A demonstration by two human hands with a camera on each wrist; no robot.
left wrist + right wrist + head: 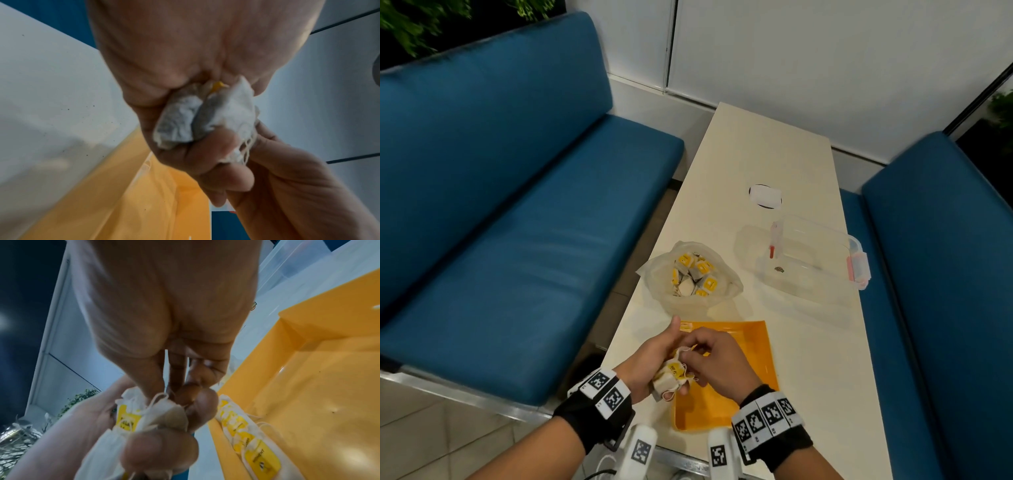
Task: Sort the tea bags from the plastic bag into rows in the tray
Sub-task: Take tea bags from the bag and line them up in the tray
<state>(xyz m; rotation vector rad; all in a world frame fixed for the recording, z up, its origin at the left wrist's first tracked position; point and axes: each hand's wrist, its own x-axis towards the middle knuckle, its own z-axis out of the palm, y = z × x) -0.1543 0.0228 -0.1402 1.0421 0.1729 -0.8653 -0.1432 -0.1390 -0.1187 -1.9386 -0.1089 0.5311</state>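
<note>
My left hand grips a bunch of white tea bags with yellow tags over the left edge of the orange tray. In the left wrist view the crumpled tea bags fill its curled fingers. My right hand pinches one bag of that bunch at its top, shown in the right wrist view as the pinched tea bag. Several tea bags lie in a row along the tray's left wall. The open plastic bag holding more tea bags sits beyond the tray.
A clear plastic box with pink clips stands on the cream table to the right of the bag. A small white oval thing lies farther back. Blue benches flank the table.
</note>
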